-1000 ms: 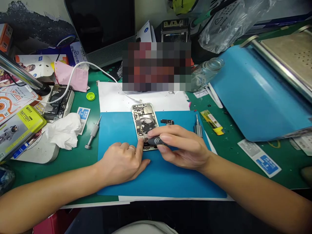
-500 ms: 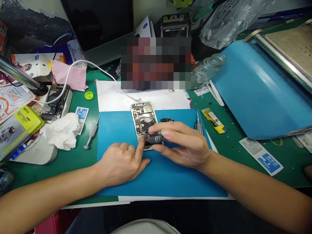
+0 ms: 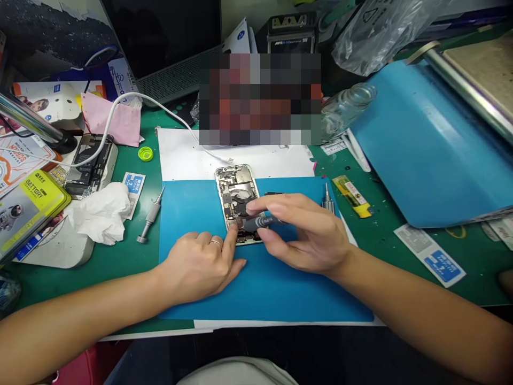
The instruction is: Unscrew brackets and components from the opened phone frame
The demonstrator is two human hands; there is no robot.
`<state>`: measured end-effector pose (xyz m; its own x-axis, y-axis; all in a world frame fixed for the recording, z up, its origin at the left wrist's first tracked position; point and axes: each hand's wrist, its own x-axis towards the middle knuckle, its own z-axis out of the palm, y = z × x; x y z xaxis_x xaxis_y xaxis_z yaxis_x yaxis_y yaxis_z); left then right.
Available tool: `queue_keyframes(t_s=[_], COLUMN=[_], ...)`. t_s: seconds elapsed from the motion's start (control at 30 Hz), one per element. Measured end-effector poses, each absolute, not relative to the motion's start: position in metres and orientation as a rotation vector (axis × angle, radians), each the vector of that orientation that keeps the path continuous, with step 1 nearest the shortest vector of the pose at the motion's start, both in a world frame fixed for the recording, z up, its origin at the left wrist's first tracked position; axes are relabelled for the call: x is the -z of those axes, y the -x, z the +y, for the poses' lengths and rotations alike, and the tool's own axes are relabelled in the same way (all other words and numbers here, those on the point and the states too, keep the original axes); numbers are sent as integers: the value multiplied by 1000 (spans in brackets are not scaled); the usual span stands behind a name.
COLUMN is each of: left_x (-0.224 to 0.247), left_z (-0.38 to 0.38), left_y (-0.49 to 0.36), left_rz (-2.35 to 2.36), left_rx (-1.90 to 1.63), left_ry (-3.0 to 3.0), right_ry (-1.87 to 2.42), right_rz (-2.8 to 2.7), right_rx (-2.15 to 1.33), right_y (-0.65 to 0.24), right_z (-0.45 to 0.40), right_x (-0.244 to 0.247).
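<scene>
An opened phone (image 3: 226, 197) with its inner parts bare lies on the blue mat (image 3: 192, 214). My left hand (image 3: 204, 262) rests at its lower left. The index finger is stretched out onto the phone's lower edge, the thumb points right, and the other fingers are curled. Over the lower right of the phone, my right hand (image 3: 306, 232) holds a dark grey screwdriver (image 3: 260, 222) between thumb and fingers. Its tip cannot be made out. A small dark part (image 3: 274, 194) lies right of the phone, partly behind my right hand.
Silver screwdrivers lie left (image 3: 151, 216) and right (image 3: 327, 200) of the phone. A white cable (image 3: 160, 107) ends above it. Farther left are crumpled tissue (image 3: 102, 214) and another opened phone (image 3: 86, 166); a glass jar (image 3: 348, 109) stands back right.
My right thumb has risen slightly along the screwdriver, and the screwdriver's angle has shifted a little. My left index finger stays on the phone. The whole view has shifted slightly.
</scene>
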<state>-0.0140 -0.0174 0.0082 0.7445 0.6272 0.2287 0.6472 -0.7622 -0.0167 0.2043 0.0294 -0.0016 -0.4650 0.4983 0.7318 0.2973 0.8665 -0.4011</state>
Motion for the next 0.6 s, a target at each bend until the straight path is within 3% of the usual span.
queue_keyframes(t_s=[0.6], left_x=[-4], left_z=[-18], left_y=[13], left_rz=[-1020], left_rx=[324], left_ry=[2913], right_ry=[562], right_rz=[-2062], right_rx=[-307], right_y=[-204], right_z=[30], right_x=[4])
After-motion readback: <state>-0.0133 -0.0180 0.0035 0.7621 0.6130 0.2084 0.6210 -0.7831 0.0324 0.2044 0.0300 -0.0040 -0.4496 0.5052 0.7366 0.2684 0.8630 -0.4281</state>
